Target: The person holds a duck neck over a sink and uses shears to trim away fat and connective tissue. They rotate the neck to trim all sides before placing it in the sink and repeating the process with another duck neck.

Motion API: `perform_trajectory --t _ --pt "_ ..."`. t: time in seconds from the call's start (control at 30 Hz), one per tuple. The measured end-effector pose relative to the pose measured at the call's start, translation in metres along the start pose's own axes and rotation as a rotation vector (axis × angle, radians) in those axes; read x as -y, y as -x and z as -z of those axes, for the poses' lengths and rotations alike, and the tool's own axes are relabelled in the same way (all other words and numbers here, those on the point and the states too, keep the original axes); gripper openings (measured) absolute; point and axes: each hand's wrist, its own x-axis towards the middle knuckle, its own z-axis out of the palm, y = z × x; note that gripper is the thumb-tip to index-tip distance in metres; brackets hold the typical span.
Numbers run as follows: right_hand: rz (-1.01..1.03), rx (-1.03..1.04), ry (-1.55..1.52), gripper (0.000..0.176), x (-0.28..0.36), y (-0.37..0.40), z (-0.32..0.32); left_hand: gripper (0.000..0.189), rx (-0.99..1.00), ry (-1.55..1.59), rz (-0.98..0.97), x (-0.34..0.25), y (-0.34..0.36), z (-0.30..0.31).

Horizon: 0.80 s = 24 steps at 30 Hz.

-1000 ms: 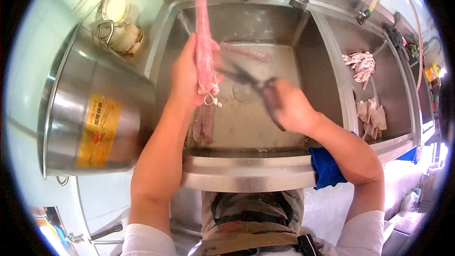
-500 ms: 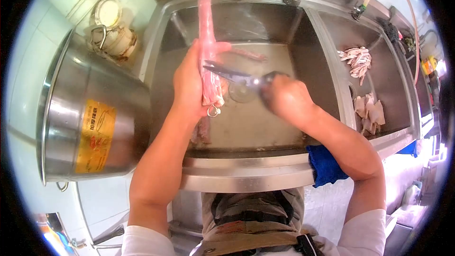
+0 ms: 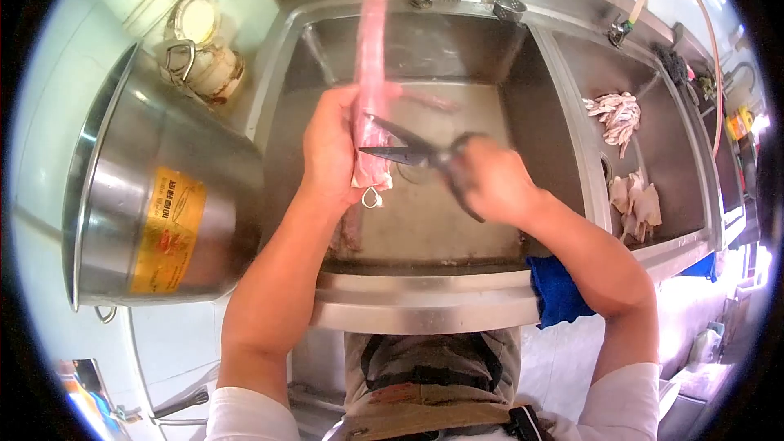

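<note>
My left hand is wrapped around a long, pink strip of raw meat, held upright over the large sink basin. The strip's upper end rises past the back wall of the basin, and a pale loop hangs at its lower end. In my right hand is a pair of dark-handled scissors. Their blades are spread and point left, with the tips overlapping the meat just beside my left hand's fingers. Behind my left wrist, another reddish piece of meat lies in the basin.
The steel sink has a smaller right basin holding a bundle of pale strips and some pale, skin-like pieces. A big steel pot stands at the left. A blue cloth hangs over the front edge.
The scissor blades have gone from nearly closed to spread apart. Both hands and the meat sit slightly lower in view, and the meat's top has swung a little right.
</note>
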Motion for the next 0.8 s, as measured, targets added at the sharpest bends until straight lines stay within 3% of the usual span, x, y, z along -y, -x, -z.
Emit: perform_trajectory --t 0.17,0.27,0.33,0.47,0.57,0.67,0.8 --pt "0.114 -0.144 0.160 0.030 -0.011 0.002 -0.007 0.041 -0.072 -0.003 0.043 -0.002 0.006 -0.004" --pt "0.153 -0.254 0.259 0.020 -0.014 0.002 -0.007 0.037 -0.106 -0.003 0.038 -0.002 0.005 -0.001" --pt "0.148 -0.227 0.295 0.017 -0.017 0.002 -0.005 0.036 -0.036 0.038 -0.010 0.001 0.003 0.002" --pt "0.065 -0.155 0.308 0.021 -0.019 0.000 0.000 0.028 -0.114 0.125 0.000 -0.002 0.006 -0.008" --pt "0.035 -0.100 0.126 0.018 -0.027 0.002 -0.007 0.025 -0.065 0.142 0.022 0.000 0.003 -0.003" --pt "-0.147 0.002 -0.051 0.020 -0.009 -0.003 0.000 0.025 -0.102 0.156 0.052 0.003 0.002 -0.004" --pt "-0.111 -0.058 0.004 0.027 0.005 -0.003 0.002 0.027 -0.059 0.136 0.081 0.005 0.002 -0.003"
